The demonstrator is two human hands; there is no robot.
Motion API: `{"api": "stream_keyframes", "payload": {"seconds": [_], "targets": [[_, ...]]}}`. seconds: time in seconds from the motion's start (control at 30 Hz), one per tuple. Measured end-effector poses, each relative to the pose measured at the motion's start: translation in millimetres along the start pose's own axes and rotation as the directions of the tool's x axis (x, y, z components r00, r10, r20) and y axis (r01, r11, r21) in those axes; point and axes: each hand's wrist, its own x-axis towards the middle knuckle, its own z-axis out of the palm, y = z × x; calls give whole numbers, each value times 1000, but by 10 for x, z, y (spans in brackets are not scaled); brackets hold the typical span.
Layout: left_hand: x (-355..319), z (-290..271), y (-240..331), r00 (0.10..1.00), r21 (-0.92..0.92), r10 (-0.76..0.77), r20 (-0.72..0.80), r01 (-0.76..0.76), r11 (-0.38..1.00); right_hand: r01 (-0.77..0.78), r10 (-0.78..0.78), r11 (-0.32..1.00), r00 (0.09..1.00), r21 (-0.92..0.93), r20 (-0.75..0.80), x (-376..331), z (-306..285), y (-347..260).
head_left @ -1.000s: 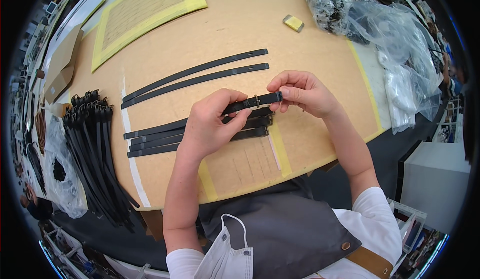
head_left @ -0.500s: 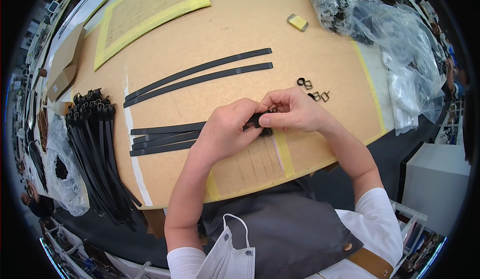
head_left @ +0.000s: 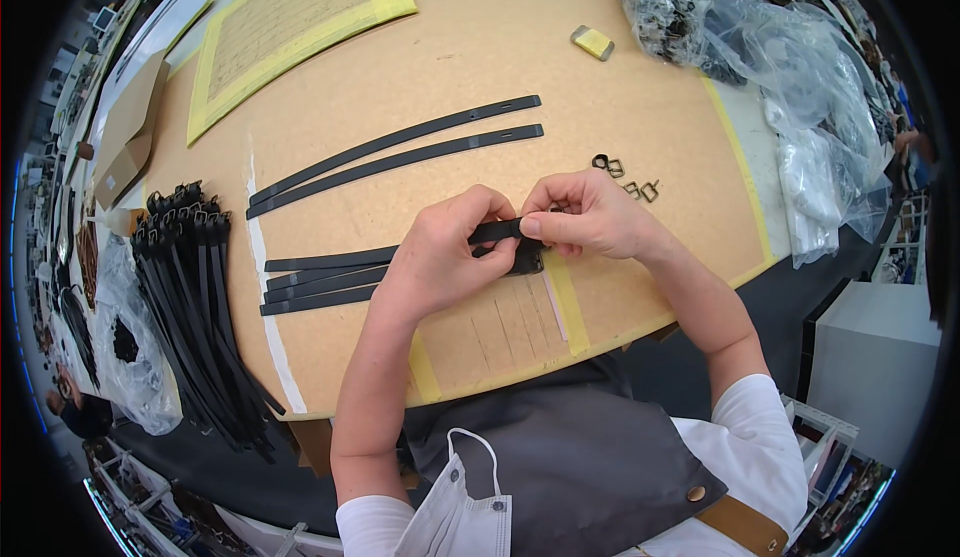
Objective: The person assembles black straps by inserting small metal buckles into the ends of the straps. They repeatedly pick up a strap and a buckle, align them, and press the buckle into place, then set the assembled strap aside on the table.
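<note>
Hands [head_left: 440, 257] [head_left: 598, 219] drawn closer, both pinching black strap [head_left: 496, 231]

On my feed, the right hand [head_left: 592, 219] hid the right end of the held strap [head_left: 496, 230]; the far-left yellow-edged board [head_left: 300, 32] was cropped

Bright, even lt; fisheye w/ blk corners
Table [head_left: 620, 77] edge bends; glare on plastic bag [head_left: 805, 197] at R; bkgd clutter [head_left: 55, 92] soft nr rim.
</note>
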Motion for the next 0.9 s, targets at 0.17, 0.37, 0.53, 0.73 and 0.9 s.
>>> {"api": "stream_keyframes", "payload": {"seconds": [0.17,0.37,0.53,0.73,0.9], "targets": [[1,24,-5,1000,-25,-18,-15,18,1000,2,-2,1000,1000,-23,-23,4,24,-7],[0,29,-22,1000,-13,-6,-21,6,1000,-2,2,1000,1000,-8,-21,8,24,9],[5,18,11,1000,2,3,-22,-3,1000,-4,4,1000,1000,-7,-16,12,10,38],[-1,31,7,999,17,19,-36,-18,1000,-1,0,1000,999,-28,-38,10,35,19],[0,22,10,1000,18,8,-15,-8,1000,7,-9,999,999,-34,-42,9,44,37]]}}
